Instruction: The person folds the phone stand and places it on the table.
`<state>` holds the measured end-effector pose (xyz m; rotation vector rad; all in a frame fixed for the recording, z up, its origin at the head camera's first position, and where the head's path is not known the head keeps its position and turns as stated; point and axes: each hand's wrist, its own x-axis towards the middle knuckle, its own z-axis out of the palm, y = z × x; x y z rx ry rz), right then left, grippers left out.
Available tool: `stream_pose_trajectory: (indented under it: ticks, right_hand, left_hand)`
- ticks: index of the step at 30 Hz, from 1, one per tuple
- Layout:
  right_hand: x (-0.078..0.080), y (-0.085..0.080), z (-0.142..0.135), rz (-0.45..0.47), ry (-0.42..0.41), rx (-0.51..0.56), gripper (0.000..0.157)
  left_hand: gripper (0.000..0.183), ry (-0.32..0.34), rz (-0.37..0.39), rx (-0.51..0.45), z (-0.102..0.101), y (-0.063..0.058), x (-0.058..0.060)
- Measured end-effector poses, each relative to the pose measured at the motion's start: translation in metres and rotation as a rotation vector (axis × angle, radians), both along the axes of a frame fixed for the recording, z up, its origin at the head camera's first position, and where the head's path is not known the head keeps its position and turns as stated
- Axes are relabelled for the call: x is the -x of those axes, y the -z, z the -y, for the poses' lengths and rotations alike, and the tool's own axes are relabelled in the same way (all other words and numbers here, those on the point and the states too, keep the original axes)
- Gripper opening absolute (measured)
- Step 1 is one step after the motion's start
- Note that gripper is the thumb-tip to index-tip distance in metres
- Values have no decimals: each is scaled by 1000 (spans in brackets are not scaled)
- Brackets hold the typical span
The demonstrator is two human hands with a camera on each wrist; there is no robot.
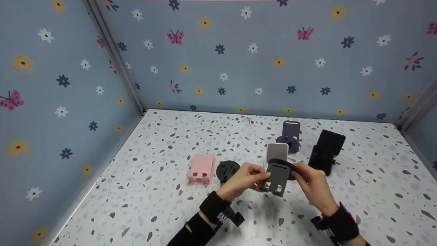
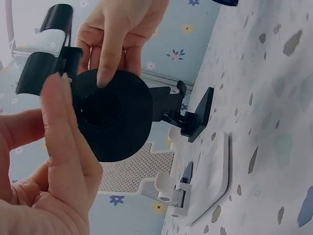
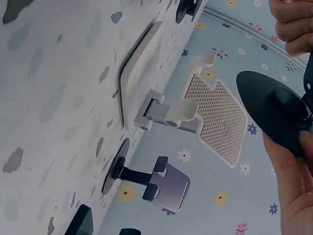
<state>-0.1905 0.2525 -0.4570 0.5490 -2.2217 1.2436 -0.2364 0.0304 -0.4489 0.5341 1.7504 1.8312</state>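
Both hands hold a dark grey phone stand (image 1: 278, 177) above the table. My left hand (image 1: 247, 179) pinches the side of its slotted plate between thumb and fingers. At the stand's round base (image 2: 122, 132), my right hand (image 1: 312, 182) grips the rim; in the left wrist view, its thumb lies on the flat face of the disc. The right wrist view shows the disc (image 3: 259, 93) tilted, with the left hand (image 3: 296, 29) above it. Just behind the held stand, a white phone stand (image 1: 277, 150) with a textured plate stands on the table.
A pink phone stand (image 1: 202, 164) and a black round-based one (image 1: 225, 169) are left of the hands, the latter partly behind the left hand. A purple stand (image 1: 291, 130) and a black stand (image 1: 331, 145) stand at back right. Flowered walls (image 1: 239, 61) border the speckled table (image 1: 153, 147).
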Motion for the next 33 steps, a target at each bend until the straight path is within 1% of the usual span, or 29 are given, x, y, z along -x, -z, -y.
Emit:
stream_pose_trajectory:
  ticks: [3,6,8,9,11,13,16,18,20,23,28,33]
  right_hand:
    - [0,-1,0,65,-7,72,24]
    - [0,-2,1,131,-19,135,23]
    - [0,-3,1,185,-26,177,22]
    - [0,-4,1,211,-28,196,21]
    - [0,-5,1,258,-35,233,20]
    - [0,-5,1,293,-40,263,18]
    - [0,-6,0,330,-62,307,16]
    - [0,-5,-2,346,-95,329,15]
    - [0,-4,-3,360,-135,346,16]
    - [0,-3,-5,380,-177,350,20]
    - [0,-2,-5,434,-162,352,23]
    - [0,0,-5,488,-156,382,25]
  left_hand:
    - [24,-36,-64,23,-3,0,0]
    - [25,-103,-171,79,-4,0,-2]
    - [32,-145,-222,119,-5,0,-4]
    - [37,-154,-231,129,-6,-1,-4]
    - [48,-142,-222,137,-5,-3,-6]
    - [56,-101,-172,122,-5,-5,-8]
    - [57,-40,-120,89,-6,-8,-9]
    - [55,-25,-104,73,-8,-8,-10]
    - [51,-26,-108,68,-8,-9,-10]
    - [48,-43,-130,87,-9,-8,-10]
    - [48,-54,-158,122,-8,-7,-10]
    - [53,-54,-187,106,-9,-3,-9]
